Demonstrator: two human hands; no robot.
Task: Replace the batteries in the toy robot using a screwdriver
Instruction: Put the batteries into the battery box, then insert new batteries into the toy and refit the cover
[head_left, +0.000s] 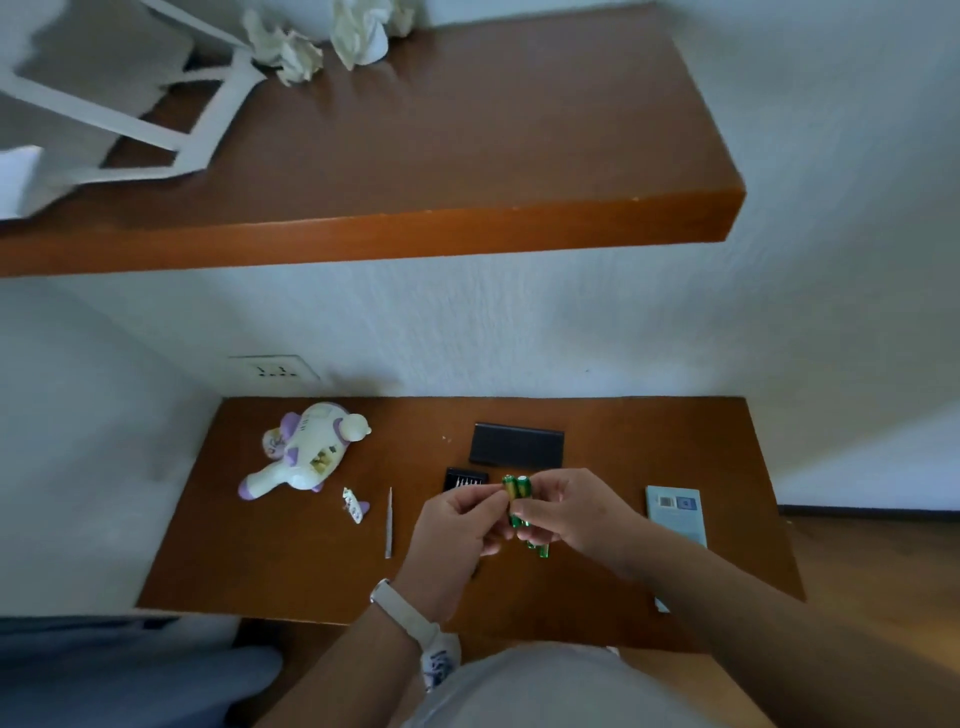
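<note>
Both hands hold green-and-yellow batteries (517, 491) above the middle of the bench (311, 566).

The left hand (457, 525) pinches the pair near its top and the right hand (576, 512) grips it from the other side; no print on them can be read. The toy robot (306, 449) lies on its side at the back left, its battery bay open. Its cover (355, 505) and the slim screwdriver (389, 522) lie between toy and hands. Behind the hands sit a bit holder (464, 479) and a black case (517, 445). A pale blue box (675, 517) with an unreadable barcode label lies by the right edge. Bare wood runs from the toy to the front edge.
</note>
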